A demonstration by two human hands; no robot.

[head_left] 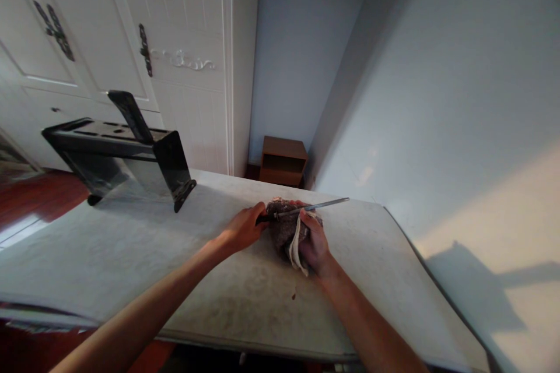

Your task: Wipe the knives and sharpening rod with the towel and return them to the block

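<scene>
My left hand (247, 226) is closed around the black handle (265, 218) of a thin steel blade (328, 204), which points right and slightly away from me. It looks very narrow from here; whether it is a knife seen edge-on or a round steel, I cannot tell. A bunched brown cloth (282, 239) with a pale edge lies under and around the near part of the blade. My right hand (315, 242) grips this cloth, its thumb beside the blade. The blade's far end sticks out bare. Part of the right fingers is hidden by the cloth.
A black knife block (164, 154) with clear sides stands on the pale tabletop (210, 297) at the left, one black handle (130, 115) rising from it. White cupboards (188, 99) and a small brown cabinet (284, 148) are behind. A wall (437, 99) borders the right side.
</scene>
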